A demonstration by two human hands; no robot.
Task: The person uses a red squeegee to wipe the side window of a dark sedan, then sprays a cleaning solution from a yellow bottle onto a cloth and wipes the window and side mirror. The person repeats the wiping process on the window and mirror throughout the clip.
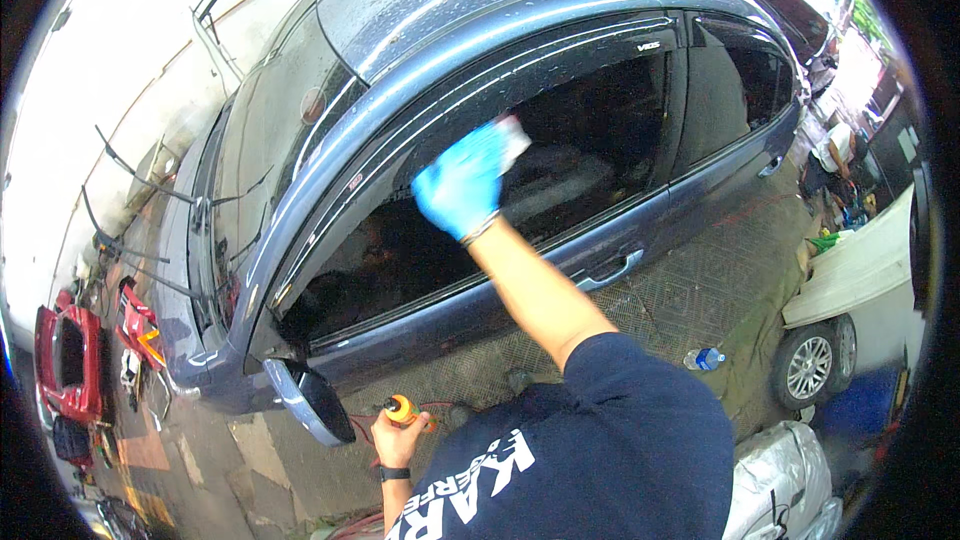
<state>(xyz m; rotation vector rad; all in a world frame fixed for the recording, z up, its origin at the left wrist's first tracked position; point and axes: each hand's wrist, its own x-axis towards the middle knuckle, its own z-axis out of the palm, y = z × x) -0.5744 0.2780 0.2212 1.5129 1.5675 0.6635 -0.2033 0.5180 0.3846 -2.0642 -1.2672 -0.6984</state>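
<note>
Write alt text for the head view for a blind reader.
The blue-gloved right hand holds a small, motion-blurred white object against or near the dark side window of a blue-grey car. The ungloved left hand grips a small yellow-and-black bottle.

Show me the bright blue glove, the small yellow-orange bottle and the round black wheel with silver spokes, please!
Bright blue glove (462, 185): head view, on its back.
Small yellow-orange bottle (403, 409): head view, on its body.
Round black wheel with silver spokes (809, 367): head view, on its spoked middle.
</note>
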